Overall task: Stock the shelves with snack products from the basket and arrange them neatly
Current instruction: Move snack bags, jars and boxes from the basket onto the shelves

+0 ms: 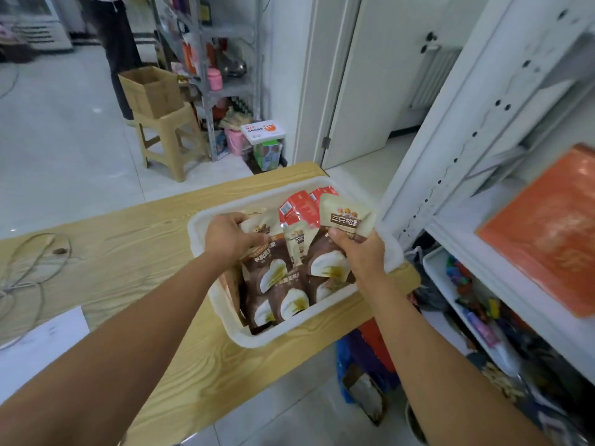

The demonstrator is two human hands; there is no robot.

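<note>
Pouches (289,300) are lying packed in the white basket (257,341), which is sitting on the wooden surface (128,246), just beside the shelf (502,284). Red packs (299,209) are lying at the far end of the basket. My left hand (227,238) is reaching in, and its fingers (240,220) are curling around the beige top of one pouch (259,225). My right hand (360,252) is clamping another pouch (346,215) by its upper part, and this one is standing higher than the others. I am judging these pouches as light and soft, with a smooth film that is probably slipping easily, and the contents are perhaps breaking if I squeeze hard. So I am thinking the flat sealed top is the best place to hold, not the filled middle. On the shelf an orange pack (547,226) is already lying flat, well apart from the basket.
</note>
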